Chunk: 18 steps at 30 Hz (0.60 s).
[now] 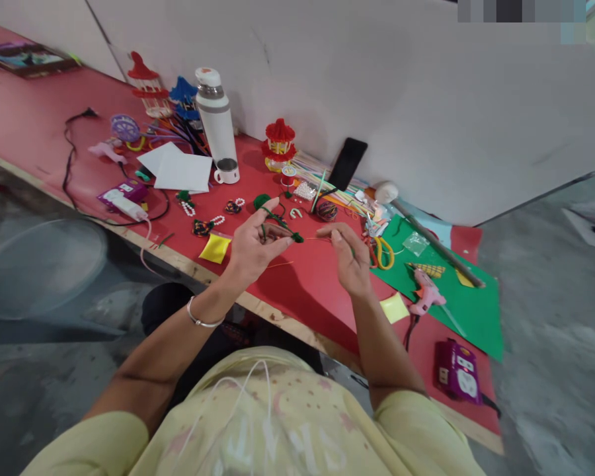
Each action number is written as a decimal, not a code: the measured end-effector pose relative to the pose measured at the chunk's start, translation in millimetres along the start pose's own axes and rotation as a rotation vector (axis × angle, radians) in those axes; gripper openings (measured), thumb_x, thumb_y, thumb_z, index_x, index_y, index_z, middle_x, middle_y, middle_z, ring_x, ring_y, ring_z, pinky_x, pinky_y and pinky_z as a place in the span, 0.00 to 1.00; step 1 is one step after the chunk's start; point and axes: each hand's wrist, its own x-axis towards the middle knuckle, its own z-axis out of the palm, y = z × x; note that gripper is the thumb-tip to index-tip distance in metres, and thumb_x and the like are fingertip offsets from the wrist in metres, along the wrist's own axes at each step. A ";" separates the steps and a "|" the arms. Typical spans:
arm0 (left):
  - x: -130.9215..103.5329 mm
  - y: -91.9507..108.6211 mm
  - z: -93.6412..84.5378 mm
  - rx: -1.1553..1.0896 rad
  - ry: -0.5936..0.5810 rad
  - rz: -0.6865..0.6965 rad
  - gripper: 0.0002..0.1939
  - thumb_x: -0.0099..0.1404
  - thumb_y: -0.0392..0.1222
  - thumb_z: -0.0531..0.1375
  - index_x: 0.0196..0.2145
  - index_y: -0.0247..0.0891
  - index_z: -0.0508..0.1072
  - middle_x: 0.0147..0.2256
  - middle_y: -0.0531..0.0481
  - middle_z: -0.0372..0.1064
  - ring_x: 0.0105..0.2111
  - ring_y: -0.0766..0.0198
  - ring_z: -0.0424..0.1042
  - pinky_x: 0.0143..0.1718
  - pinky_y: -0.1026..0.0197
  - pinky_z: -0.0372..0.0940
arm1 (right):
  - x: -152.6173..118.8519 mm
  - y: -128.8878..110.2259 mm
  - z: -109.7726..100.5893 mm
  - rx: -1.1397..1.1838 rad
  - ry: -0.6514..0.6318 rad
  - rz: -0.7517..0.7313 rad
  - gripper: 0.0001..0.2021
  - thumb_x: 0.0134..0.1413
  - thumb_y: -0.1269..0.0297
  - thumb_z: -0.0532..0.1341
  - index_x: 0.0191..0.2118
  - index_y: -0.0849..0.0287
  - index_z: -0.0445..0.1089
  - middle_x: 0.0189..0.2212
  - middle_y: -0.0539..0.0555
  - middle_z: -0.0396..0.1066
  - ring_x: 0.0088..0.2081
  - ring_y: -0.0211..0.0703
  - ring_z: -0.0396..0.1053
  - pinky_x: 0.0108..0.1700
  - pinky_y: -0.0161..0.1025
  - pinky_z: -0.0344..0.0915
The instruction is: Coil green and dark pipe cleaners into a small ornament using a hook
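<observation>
My left hand (252,248) pinches a small dark green yarn piece (297,238) between thumb and fingertips, above the red table. Green yarn loops round its raised index finger, near a green yarn ball (262,201) behind it. My right hand (351,259) is closed, thumb against index finger, on a thin orange strand (317,238) that reaches to the green piece. Whether this is thread or a slim tool is too fine to tell. Nearby lie a multicoloured yarn ball (326,211), a tray of white beads (305,191) and beaded yarn pieces (202,227).
Behind my hands stand a white flask (217,125), a steel-lined cup (227,171), a red lantern (279,142) and a phone (348,163). At right are yellow-handled scissors (385,254), a pink glue gun (426,292) on green sheet, and a purple power box (459,371).
</observation>
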 end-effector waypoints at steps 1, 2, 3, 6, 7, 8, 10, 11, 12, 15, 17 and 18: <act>-0.6 -0.3 0.8 -0.008 -0.009 -0.010 0.49 0.51 0.37 0.76 0.70 0.42 0.70 0.31 0.52 0.79 0.26 0.67 0.70 0.25 0.67 0.59 | -1.4 -1.7 1.3 -0.043 -0.031 0.006 0.17 0.69 0.44 0.62 0.44 0.47 0.84 0.33 0.52 0.76 0.38 0.45 0.73 0.43 0.43 0.69; -1.3 -0.7 1.5 -0.016 -0.021 -0.020 0.50 0.51 0.37 0.76 0.70 0.43 0.69 0.31 0.52 0.79 0.26 0.67 0.71 0.25 0.67 0.59 | -2.7 -2.8 2.9 -0.080 -0.054 0.010 0.16 0.68 0.45 0.63 0.46 0.46 0.83 0.29 0.51 0.73 0.35 0.44 0.71 0.41 0.43 0.68; -2.0 -1.3 2.1 -0.023 -0.032 -0.031 0.50 0.50 0.36 0.76 0.70 0.44 0.69 0.31 0.52 0.79 0.26 0.67 0.71 0.25 0.67 0.58 | -3.8 -3.4 4.6 -0.111 -0.065 0.005 0.15 0.65 0.45 0.66 0.47 0.47 0.83 0.27 0.49 0.71 0.32 0.42 0.68 0.39 0.42 0.66; -3.4 -2.9 3.4 -0.032 -0.062 -0.063 0.52 0.50 0.34 0.77 0.71 0.46 0.67 0.31 0.52 0.79 0.24 0.68 0.70 0.23 0.67 0.56 | -5.0 -2.3 9.0 -0.176 -0.087 -0.022 0.12 0.59 0.49 0.72 0.43 0.48 0.84 0.28 0.50 0.73 0.30 0.40 0.65 0.35 0.41 0.63; -3.5 -3.2 3.7 -0.035 -0.071 -0.071 0.53 0.49 0.34 0.77 0.72 0.46 0.67 0.31 0.52 0.79 0.23 0.69 0.69 0.23 0.67 0.56 | -4.9 -1.3 9.7 -0.181 -0.094 -0.020 0.11 0.60 0.50 0.72 0.42 0.49 0.84 0.29 0.50 0.74 0.30 0.40 0.65 0.35 0.41 0.62; -3.6 -3.3 4.0 -0.041 -0.077 -0.076 0.54 0.49 0.34 0.77 0.72 0.46 0.66 0.31 0.52 0.79 0.23 0.69 0.69 0.23 0.67 0.56 | -4.7 -0.2 10.0 -0.178 -0.096 -0.012 0.10 0.61 0.51 0.71 0.40 0.50 0.84 0.30 0.50 0.75 0.30 0.40 0.65 0.34 0.41 0.62; -3.8 -2.8 4.5 -0.061 -0.080 -0.078 0.57 0.49 0.35 0.78 0.74 0.47 0.63 0.32 0.52 0.80 0.24 0.68 0.71 0.23 0.67 0.58 | -4.3 1.9 10.0 -0.151 -0.082 0.012 0.10 0.63 0.51 0.69 0.37 0.51 0.83 0.30 0.50 0.76 0.31 0.40 0.66 0.35 0.41 0.62; -4.0 -2.3 4.8 -0.073 -0.079 -0.077 0.59 0.48 0.36 0.79 0.75 0.47 0.61 0.33 0.52 0.80 0.25 0.66 0.72 0.24 0.66 0.59 | -4.2 2.6 9.8 -0.132 -0.067 0.021 0.11 0.63 0.51 0.69 0.36 0.51 0.83 0.30 0.50 0.76 0.31 0.40 0.67 0.36 0.41 0.63; -4.3 -1.6 5.1 -0.083 -0.080 -0.076 0.61 0.48 0.36 0.79 0.75 0.48 0.60 0.33 0.51 0.80 0.26 0.65 0.73 0.25 0.66 0.61 | -4.3 2.8 9.7 -0.113 -0.053 0.027 0.11 0.62 0.51 0.69 0.35 0.51 0.83 0.30 0.50 0.76 0.32 0.40 0.67 0.37 0.42 0.63; -5.5 0.0 6.5 -0.093 -0.103 -0.067 0.63 0.49 0.38 0.80 0.77 0.46 0.56 0.32 0.51 0.80 0.28 0.64 0.75 0.28 0.66 0.64 | -5.1 0.1 10.3 -0.085 -0.052 0.041 0.12 0.61 0.49 0.70 0.39 0.51 0.83 0.31 0.50 0.76 0.32 0.40 0.67 0.38 0.41 0.64; -5.9 -0.6 7.5 -0.062 -0.127 -0.057 0.62 0.51 0.39 0.79 0.77 0.44 0.55 0.30 0.52 0.80 0.27 0.65 0.73 0.28 0.66 0.64 | -6.3 -3.9 11.2 -0.095 -0.094 0.051 0.14 0.59 0.49 0.72 0.44 0.52 0.84 0.31 0.50 0.74 0.30 0.38 0.64 0.36 0.40 0.62; -5.9 -1.5 7.8 -0.032 -0.134 -0.046 0.62 0.51 0.39 0.79 0.77 0.43 0.55 0.29 0.52 0.79 0.25 0.66 0.72 0.27 0.66 0.63 | -6.8 -5.8 11.6 -0.109 -0.115 0.052 0.16 0.58 0.49 0.72 0.46 0.53 0.84 0.30 0.49 0.74 0.29 0.36 0.62 0.34 0.40 0.61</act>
